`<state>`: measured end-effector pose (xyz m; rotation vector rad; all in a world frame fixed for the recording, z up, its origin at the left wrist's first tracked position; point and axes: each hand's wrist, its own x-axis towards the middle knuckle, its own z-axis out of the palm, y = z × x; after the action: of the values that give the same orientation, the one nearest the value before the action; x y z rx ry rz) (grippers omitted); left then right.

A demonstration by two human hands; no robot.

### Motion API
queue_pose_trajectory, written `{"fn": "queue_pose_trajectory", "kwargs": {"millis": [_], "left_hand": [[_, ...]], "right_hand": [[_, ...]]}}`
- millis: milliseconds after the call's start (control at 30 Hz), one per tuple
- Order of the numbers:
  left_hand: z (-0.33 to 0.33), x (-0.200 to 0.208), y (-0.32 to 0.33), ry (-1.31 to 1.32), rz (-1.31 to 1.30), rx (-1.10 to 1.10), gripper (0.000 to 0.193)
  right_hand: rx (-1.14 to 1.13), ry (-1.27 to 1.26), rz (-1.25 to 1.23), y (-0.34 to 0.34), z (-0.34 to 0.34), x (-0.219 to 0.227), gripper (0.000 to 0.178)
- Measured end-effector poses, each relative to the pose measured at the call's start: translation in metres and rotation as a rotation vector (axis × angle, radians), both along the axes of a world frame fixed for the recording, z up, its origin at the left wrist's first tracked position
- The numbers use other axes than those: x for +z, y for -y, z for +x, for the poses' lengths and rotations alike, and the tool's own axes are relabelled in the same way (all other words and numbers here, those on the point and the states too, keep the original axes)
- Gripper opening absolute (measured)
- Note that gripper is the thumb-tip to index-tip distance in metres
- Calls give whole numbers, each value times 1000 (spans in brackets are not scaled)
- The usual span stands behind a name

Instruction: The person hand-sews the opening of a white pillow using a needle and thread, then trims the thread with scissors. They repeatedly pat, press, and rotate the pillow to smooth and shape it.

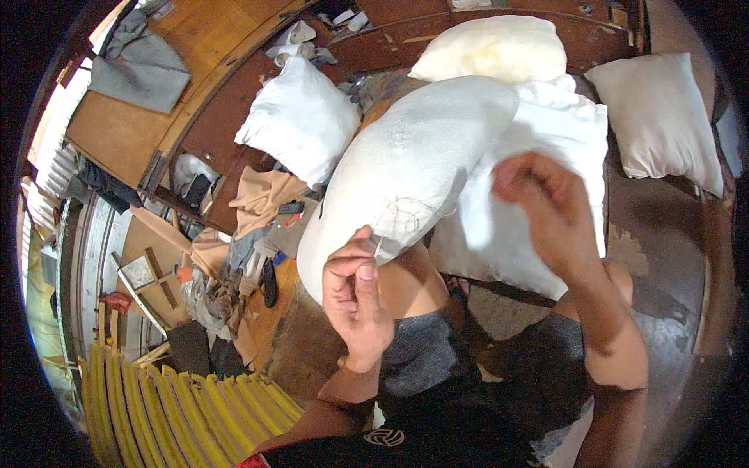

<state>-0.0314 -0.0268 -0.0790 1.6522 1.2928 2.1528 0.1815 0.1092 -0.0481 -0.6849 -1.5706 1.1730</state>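
Note:
A long, stuffed white pillow (425,140) lies across my lap. Over its near end I hold up my left hand (359,300), thumb and fingers pinched on a thin pale thread (379,247); whether a needle is with it is too small to tell. Loose thin loops, looking like thread, lie on the pillow cover just beyond those fingers. My right hand (542,207) is raised to the right of the pillow, above a white cloth (573,129). Motion smears its fingers, which look curled, and anything in them cannot be made out.
More white pillows lie around: one at the left (300,117), one at the back (491,47), one at the right (659,113). Heaped cloth (214,292) and a dark brush-like thing (270,282) are at the left. A yellow slatted seat (187,405) stands near lower left.

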Motion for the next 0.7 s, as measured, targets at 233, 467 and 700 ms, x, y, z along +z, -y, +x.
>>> {"fn": "queue_pose_trajectory", "kwargs": {"millis": [233,467,700], "left_hand": [[25,-14,0,62,-50,-23,4],[45,-29,24,-113,67,51,8],[7,0,33,210,-189,-339,37]], "right_hand": [[362,-172,-264,49,-57,21,26],[473,-107,-376,83,-50,16,25],[869,321,298,112,-19,14,33]]}}
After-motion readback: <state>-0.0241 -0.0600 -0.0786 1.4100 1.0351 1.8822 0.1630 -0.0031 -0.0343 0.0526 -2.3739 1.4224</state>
